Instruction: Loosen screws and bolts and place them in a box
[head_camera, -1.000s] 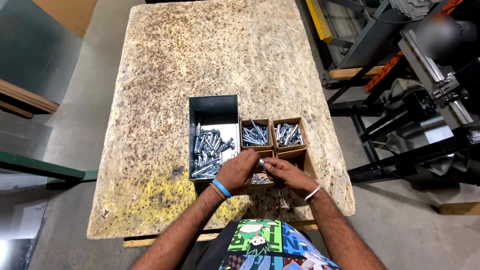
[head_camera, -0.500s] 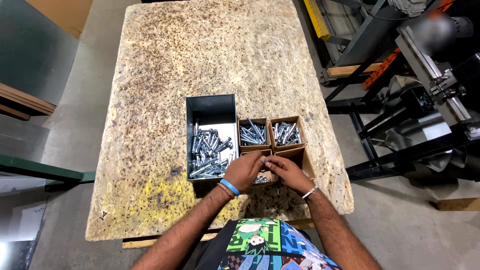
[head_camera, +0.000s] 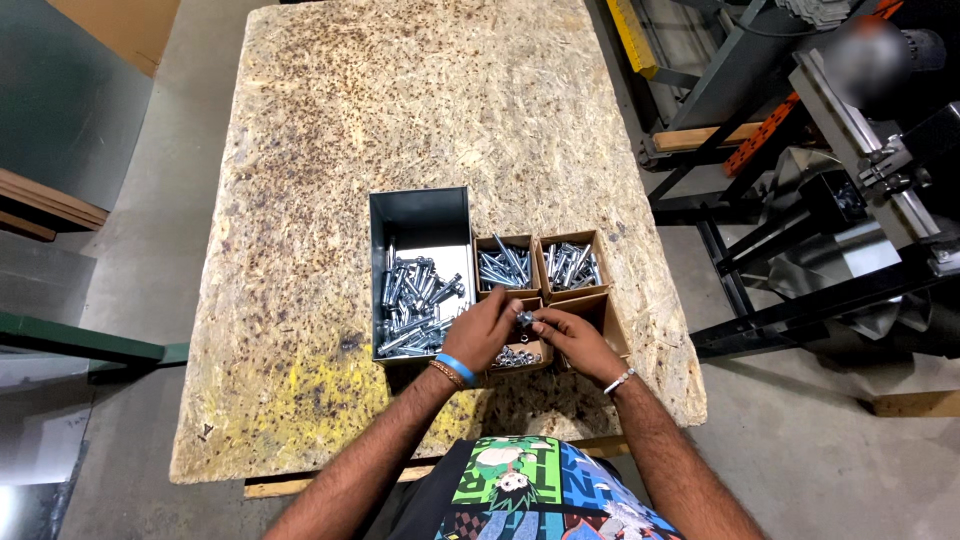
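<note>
1. Two bare hands meet at the near edge of the chipboard table (head_camera: 420, 120), over a cluster of small boxes. The left hand (head_camera: 487, 335), with a blue wristband, and the right hand (head_camera: 572, 340), with a pale bracelet, both close their fingertips on one small metal fastener (head_camera: 524, 319) held between them.
2. Just below the fastener sits a small brown cardboard box (head_camera: 517, 357) holding loose silvery nuts; the left hand partly covers it.
3. Right of that, under the right hand, is another brown cardboard box (head_camera: 605, 315); its contents are hidden.
4. Left of the hands stands a grey metal bin (head_camera: 420, 215), rectangular and open-topped, with a heap of silvery bolts (head_camera: 415, 305) in its near half.
5. Just beyond the hands, two more open brown cardboard boxes stand side by side, touching: the left one (head_camera: 505, 265) and the right one (head_camera: 572, 265), each filled with shiny bolts.
6. Near the table's near-left corner the board is stained yellow (head_camera: 290, 395).
7. Farther off to the right, beside the table, is a dark metal frame (head_camera: 760, 300) with an orange bar (head_camera: 765, 135) and a yellow strip (head_camera: 632, 35) on the floor side.
8. At the far left lies a brown board (head_camera: 45, 205).
</note>
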